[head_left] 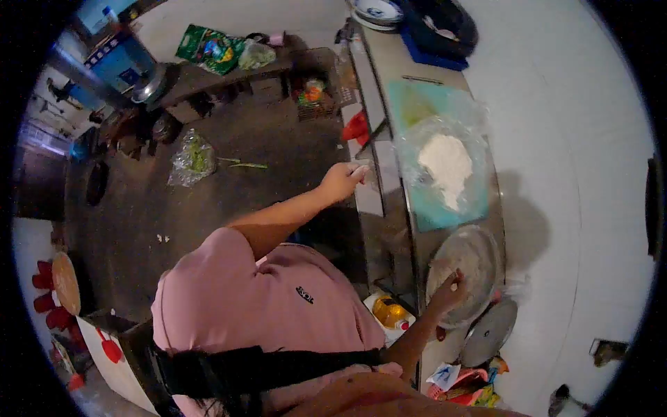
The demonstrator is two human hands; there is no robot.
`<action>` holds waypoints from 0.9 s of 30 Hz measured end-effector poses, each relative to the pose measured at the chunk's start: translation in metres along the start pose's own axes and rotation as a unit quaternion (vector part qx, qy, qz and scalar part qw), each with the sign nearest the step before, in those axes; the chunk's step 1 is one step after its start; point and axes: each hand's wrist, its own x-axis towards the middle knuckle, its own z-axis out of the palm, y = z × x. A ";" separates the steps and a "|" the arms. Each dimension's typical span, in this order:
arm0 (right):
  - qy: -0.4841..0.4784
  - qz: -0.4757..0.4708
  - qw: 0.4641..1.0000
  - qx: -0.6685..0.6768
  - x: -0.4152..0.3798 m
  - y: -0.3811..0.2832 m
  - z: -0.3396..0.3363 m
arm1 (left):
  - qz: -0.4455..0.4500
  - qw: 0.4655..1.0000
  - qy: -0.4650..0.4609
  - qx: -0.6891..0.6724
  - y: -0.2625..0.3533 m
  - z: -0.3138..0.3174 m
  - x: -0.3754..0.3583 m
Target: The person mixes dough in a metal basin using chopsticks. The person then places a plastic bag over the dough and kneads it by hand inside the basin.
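My left hand [342, 182] is held out in front of the counter, over its near edge. Its fingers are curled in, with whitish traces on the fingertips; whether anything is in them is hidden. My right hand [446, 293] reaches into a wide metal basin [491, 254] dusted with pale flour or dough. The fingers there are bent together, and what they hold, if anything, I cannot make out. Beyond the basin, a mound of white flour [448, 163] lies on clear plastic sheeting [479, 125] over a turquoise cutting board [438, 217].
A round metal lid [490, 333] leans beside the basin. A bottle of yellow oil [389, 311] stands near my body. Plates [377, 12] and a dark blue tub [438, 35] occupy the counter's far end. A bag of greens [193, 160] lies on the floor.
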 end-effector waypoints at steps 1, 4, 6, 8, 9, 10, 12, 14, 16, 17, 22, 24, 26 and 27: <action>0.020 -0.033 0.999 -0.002 0.002 -0.014 0.014 | 0.026 0.999 0.023 0.002 -0.012 -0.013 0.005; 0.030 -0.122 0.991 0.054 0.008 -0.084 0.056 | 0.107 0.991 0.084 -0.014 -0.038 -0.066 0.024; 0.057 -0.242 0.968 0.026 0.012 -0.138 0.080 | 0.177 0.970 0.125 0.111 -0.060 -0.117 0.038; 0.079 -0.316 0.945 -0.034 0.019 -0.183 0.096 | 0.170 0.967 0.117 0.152 -0.088 -0.168 0.056; 0.083 -0.320 0.942 -0.048 0.022 -0.202 0.103 | 0.119 0.979 0.091 0.135 -0.103 -0.190 0.065; 0.079 -0.262 0.962 -0.024 0.025 -0.211 0.107 | 0.073 0.990 0.084 0.093 -0.115 -0.207 0.073; 0.098 -0.211 0.973 0.001 0.030 -0.233 0.102 | -0.012 0.998 0.054 0.032 -0.115 -0.230 0.093; 0.129 -0.235 0.963 -0.008 0.038 -0.259 0.080 | -0.098 0.995 0.017 -0.008 -0.101 -0.240 0.110; 0.169 -0.161 0.972 -0.028 0.046 -0.281 0.054 | -0.062 0.997 -0.015 0.049 -0.087 -0.236 0.135; 0.188 -0.128 0.973 -0.039 0.048 -0.288 0.042 | -0.043 0.996 -0.030 0.073 -0.083 -0.228 0.147; 0.309 -0.153 0.939 -0.006 0.066 -0.285 -0.005 | 0.102 0.993 -0.062 0.025 -0.050 -0.174 0.210; 0.343 -0.112 0.932 0.017 0.075 -0.273 -0.007 | 0.136 0.989 -0.055 0.025 -0.032 -0.162 0.236; 0.361 0.005 0.932 0.041 0.086 -0.255 0.005 | 0.148 0.988 -0.044 0.029 -0.021 -0.158 0.273; 0.364 0.062 0.928 0.055 0.095 -0.244 0.013 | 0.158 0.985 -0.028 0.065 -0.022 -0.163 0.304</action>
